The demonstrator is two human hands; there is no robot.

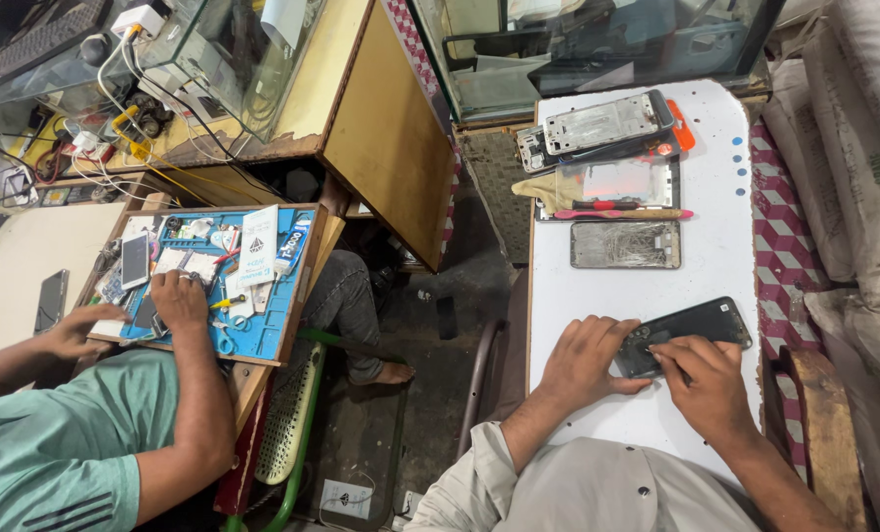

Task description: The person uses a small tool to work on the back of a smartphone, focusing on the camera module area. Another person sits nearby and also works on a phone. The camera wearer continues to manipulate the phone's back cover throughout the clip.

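A black phone lies back-up on the white table in front of me. My left hand rests on its near left end and steadies it. My right hand pinches a thin tool with its tip on the phone's lower edge. Further up the table lie a cracked phone screen, a red and a pink screwdriver, a phone frame and an orange case.
At the left a co-worker in a green shirt has both hands on a blue repair mat covered with small parts. A wooden counter with glass cases and cables stands behind. Sacks line the right side.
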